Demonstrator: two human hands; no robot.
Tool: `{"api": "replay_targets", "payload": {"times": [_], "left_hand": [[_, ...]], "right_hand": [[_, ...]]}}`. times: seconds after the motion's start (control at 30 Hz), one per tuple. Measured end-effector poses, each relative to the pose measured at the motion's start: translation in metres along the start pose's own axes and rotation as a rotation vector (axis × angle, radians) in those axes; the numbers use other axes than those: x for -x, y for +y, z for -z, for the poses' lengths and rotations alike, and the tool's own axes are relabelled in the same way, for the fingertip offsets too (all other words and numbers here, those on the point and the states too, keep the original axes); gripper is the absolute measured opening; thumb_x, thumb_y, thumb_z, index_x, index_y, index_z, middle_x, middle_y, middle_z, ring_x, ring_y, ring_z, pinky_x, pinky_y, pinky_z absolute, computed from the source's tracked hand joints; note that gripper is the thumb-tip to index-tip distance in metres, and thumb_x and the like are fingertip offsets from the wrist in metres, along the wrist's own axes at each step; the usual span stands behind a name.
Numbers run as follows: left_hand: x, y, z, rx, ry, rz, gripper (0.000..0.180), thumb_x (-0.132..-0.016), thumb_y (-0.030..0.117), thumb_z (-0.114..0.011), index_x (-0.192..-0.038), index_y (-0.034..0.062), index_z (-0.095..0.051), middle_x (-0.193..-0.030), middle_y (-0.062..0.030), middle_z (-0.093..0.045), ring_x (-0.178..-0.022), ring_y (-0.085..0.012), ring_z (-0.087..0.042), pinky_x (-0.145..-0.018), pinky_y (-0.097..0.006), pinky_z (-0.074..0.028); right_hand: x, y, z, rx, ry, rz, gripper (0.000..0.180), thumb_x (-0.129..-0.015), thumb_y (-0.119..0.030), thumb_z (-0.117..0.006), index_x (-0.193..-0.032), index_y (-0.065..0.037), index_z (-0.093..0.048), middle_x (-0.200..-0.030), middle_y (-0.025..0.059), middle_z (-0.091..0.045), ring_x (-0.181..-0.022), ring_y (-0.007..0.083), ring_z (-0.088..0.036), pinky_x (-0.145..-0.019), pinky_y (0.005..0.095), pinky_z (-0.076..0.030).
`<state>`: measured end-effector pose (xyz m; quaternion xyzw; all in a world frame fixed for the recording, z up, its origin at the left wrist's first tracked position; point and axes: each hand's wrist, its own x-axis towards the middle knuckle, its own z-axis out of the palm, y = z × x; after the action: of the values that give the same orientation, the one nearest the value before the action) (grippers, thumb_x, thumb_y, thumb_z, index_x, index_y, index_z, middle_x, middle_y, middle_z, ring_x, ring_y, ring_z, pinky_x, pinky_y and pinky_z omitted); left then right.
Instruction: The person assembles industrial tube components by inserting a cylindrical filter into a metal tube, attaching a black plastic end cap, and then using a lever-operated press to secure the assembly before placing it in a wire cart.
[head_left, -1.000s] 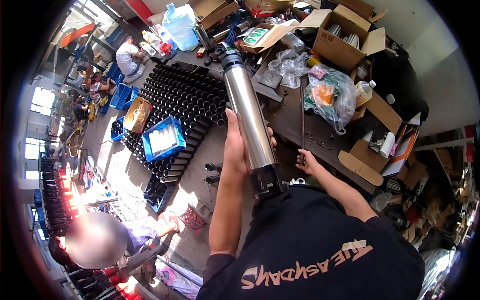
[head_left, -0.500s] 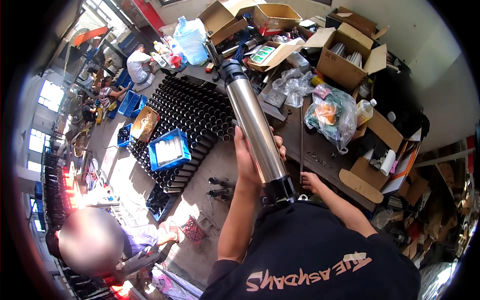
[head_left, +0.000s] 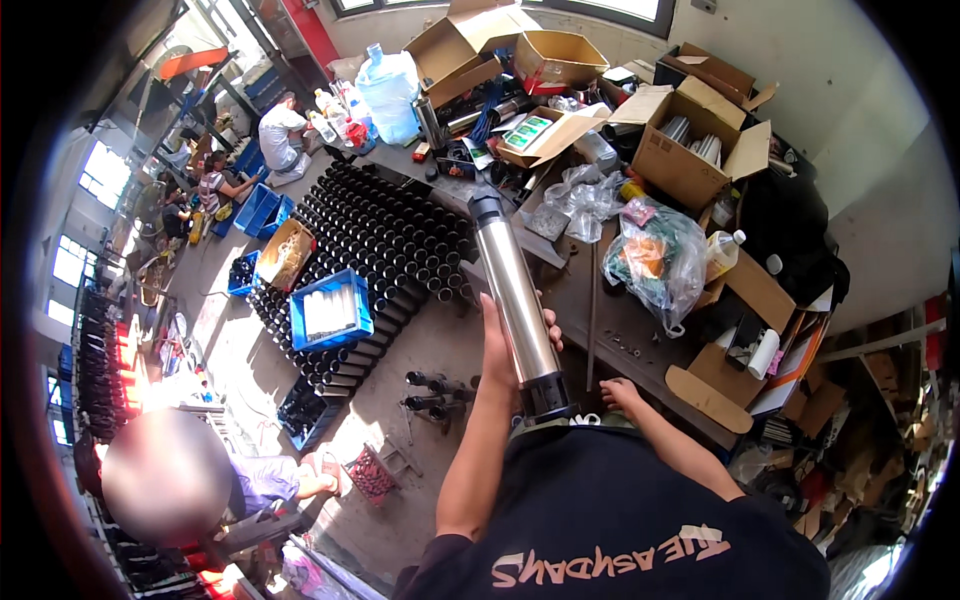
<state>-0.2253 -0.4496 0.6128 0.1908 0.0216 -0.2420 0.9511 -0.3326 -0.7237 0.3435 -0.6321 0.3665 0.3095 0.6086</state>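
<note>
My left hand [head_left: 501, 350] is wrapped round a shiny steel cylinder [head_left: 516, 290] with black end pieces. Its palm lies along the left side and fingertips show on the right side. The cylinder leans, its far end up and to the left, its near end close to my dark shirt [head_left: 640, 510]. My right hand [head_left: 622, 395] is at the bench's front edge with its fingers curled, beside the near end of a thin metal rod [head_left: 592, 320]. Whatever those fingers may hold is hidden.
The bench [head_left: 640, 350] bears a clear plastic bag [head_left: 660, 265], open cartons [head_left: 685, 140], a bottle [head_left: 724, 250] and small loose metal parts. Left stand rows of black tubes [head_left: 375, 235] with a blue crate [head_left: 331, 310] on top. Co-workers sit at left, one [head_left: 280, 480] nearby.
The steel cylinder has come down and nearer to me in my left hand's grip. My view has shifted a little; the right hand stays at the bench edge.
</note>
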Motion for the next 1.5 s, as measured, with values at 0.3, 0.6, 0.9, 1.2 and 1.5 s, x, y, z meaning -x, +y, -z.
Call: {"api": "replay_targets", "payload": {"times": [0.3,0.6,0.9,1.2,1.5], "left_hand": [[-0.001,0.029,-0.034,-0.463,0.412,-0.019,0.091,-0.099,0.079,-0.02,-0.106,-0.0015,-0.062,-0.082,-0.0156,-0.067,-0.069,-0.0289,-0.07,-0.063,-0.044,-0.061],[-0.006,0.027,-0.058,-0.202,0.133,-0.14,0.086,-0.101,0.076,-0.018,-0.114,0.0006,-0.058,-0.098,-0.0155,-0.065,-0.08,-0.0285,-0.067,-0.07,-0.044,-0.059],[-0.007,0.033,-0.069,-0.689,0.425,-0.326,0.065,-0.11,0.057,-0.027,-0.111,-0.0013,-0.057,-0.08,-0.0153,-0.068,-0.065,-0.0272,-0.07,-0.06,-0.039,-0.06],[-0.008,0.024,-0.069,-0.396,0.234,-0.227,0.074,-0.107,0.063,-0.019,-0.113,-0.0005,-0.057,-0.09,-0.0159,-0.067,-0.072,-0.0276,-0.07,-0.064,-0.041,-0.061],[-0.005,0.033,-0.068,-0.687,0.172,-0.428,0.067,-0.11,0.057,-0.022,-0.119,-0.0005,-0.056,-0.099,-0.0167,-0.068,-0.08,-0.0282,-0.072,-0.072,-0.04,-0.061]], "right_hand": [[0.01,0.007,0.025,-0.132,0.023,-0.048,0.045,-0.098,-0.036,-0.065,-0.132,-0.007,-0.059,-0.113,0.0069,-0.069,-0.09,0.0165,-0.065,-0.072,0.0326,-0.053],[0.004,0.02,0.033,-0.228,0.049,-0.079,0.042,-0.099,-0.033,-0.064,-0.13,-0.006,-0.058,-0.104,0.0069,-0.07,-0.082,0.0163,-0.066,-0.063,0.0314,-0.051],[-0.003,0.014,0.034,-0.188,0.056,-0.068,0.032,-0.1,-0.036,-0.064,-0.118,-0.009,-0.064,-0.099,0.0036,-0.072,-0.083,0.0161,-0.067,-0.066,0.0324,-0.051],[-0.007,0.016,0.041,-0.175,0.028,-0.07,0.032,-0.099,-0.035,-0.064,-0.122,-0.011,-0.063,-0.102,0.0026,-0.072,-0.083,0.0141,-0.068,-0.066,0.0301,-0.051],[-0.011,0.038,0.055,-0.195,0.048,-0.06,0.033,-0.099,-0.03,-0.064,-0.118,-0.002,-0.062,-0.093,0.0092,-0.07,-0.073,0.0198,-0.065,-0.059,0.0353,-0.048]]}}
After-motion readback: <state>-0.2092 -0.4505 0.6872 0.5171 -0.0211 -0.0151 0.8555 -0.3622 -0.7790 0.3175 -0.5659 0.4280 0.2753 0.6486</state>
